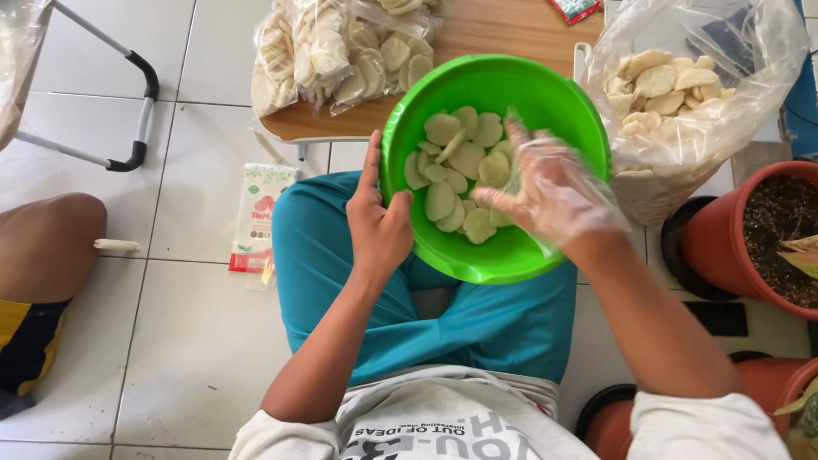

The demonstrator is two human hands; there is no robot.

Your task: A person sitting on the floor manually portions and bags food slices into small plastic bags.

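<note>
The white tiled floor (pixel 196 341) is carrying everything here. A low wooden table (pixel 503 30) is standing ahead of the seated person, bearing sealed clear packets of pale crackers (pixel 332 51). To the right of the table, a large open plastic bag of crackers (pixel 682 102) is sitting beside a terracotta plant pot (pixel 724 247) filled with soil.

A round green bowl (pixel 511 94) is resting on the person's lap, over teal trousers (pixel 477 324). The bowl is holding a loose layer of flat, pale cracker pieces (pixel 456 170).

The left hand (pixel 379 221) is bare and is gripping the bowl's near-left rim: the thumb is hooking over the edge into the bowl, while the other fingers are pointing up along the outer wall. The forearm is running straight back toward the body.

The right hand (pixel 545 192) is wearing a thin clear plastic glove and is reaching into the bowl from the right. Its fingers are spread open, palm down, with the fingertips touching the cracker pieces; nothing is being pinched or lifted.

A small flat sachet (pixel 260 217) is lying on the floor left of the knee. Another person's bare knee (pixel 47 247) is showing at the far left.
</note>
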